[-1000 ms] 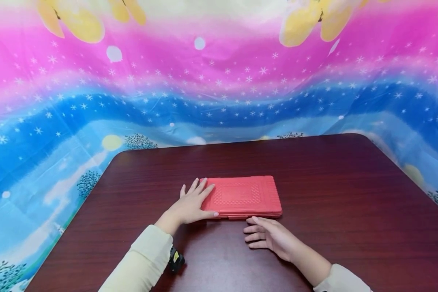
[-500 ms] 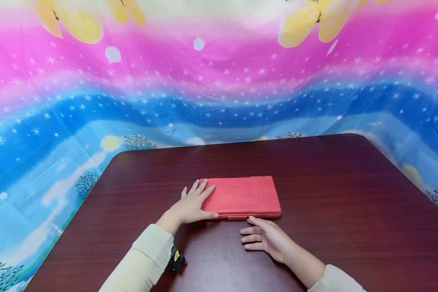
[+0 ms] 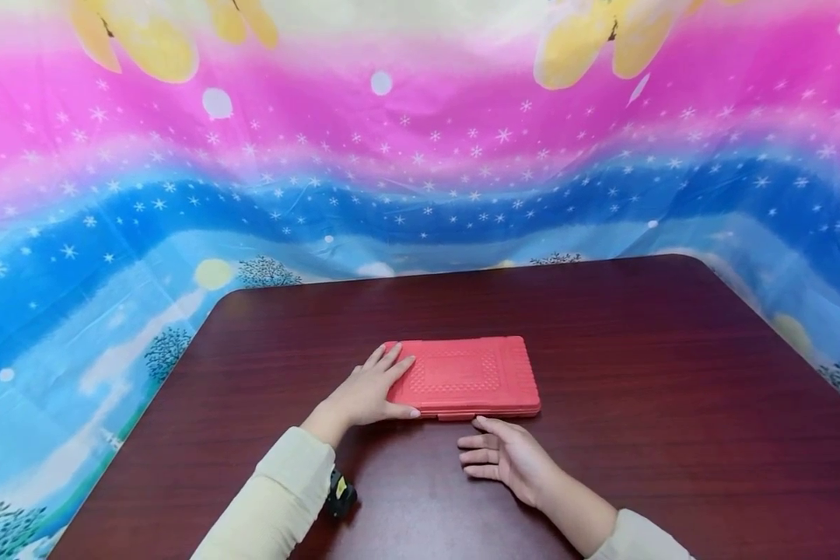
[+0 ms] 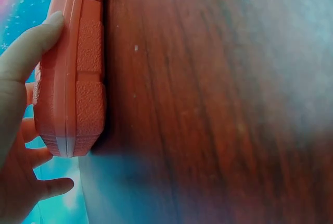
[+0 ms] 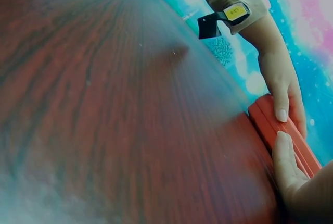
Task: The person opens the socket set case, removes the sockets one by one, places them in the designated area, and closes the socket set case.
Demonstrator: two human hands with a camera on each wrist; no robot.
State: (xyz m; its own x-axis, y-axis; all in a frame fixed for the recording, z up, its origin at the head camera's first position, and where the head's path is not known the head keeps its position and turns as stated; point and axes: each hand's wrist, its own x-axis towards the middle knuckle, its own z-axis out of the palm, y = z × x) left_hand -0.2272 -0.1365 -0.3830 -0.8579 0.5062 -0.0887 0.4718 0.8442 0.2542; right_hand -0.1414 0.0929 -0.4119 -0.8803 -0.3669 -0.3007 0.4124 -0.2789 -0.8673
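Observation:
A flat red plastic case [image 3: 472, 373] with a textured lid lies closed on the table, its front latch [image 3: 451, 417] towards me. My left hand [image 3: 364, 397] rests on the left end of the case, fingers spread over the lid. In the left wrist view the left thumb [image 4: 44, 36] lies along the upper front edge of the case [image 4: 89, 104]. Just in front of the case is my right hand [image 3: 521, 459], fingers loosely extended, thumb tip beside the latch. The right wrist view shows the right thumb [image 5: 283, 156] against the front side of the case [image 5: 268, 122].
The dark reddish wooden table [image 3: 637, 350] has rounded far corners. Behind it hangs a colourful cloth [image 3: 420, 155] with snowflakes and butterflies. A small black device [image 3: 341, 494] with a yellow mark is strapped at the left wrist.
My right hand has shifted slightly left along the front of the case. The left little finger has drawn in a little. The case stays in place, closed.

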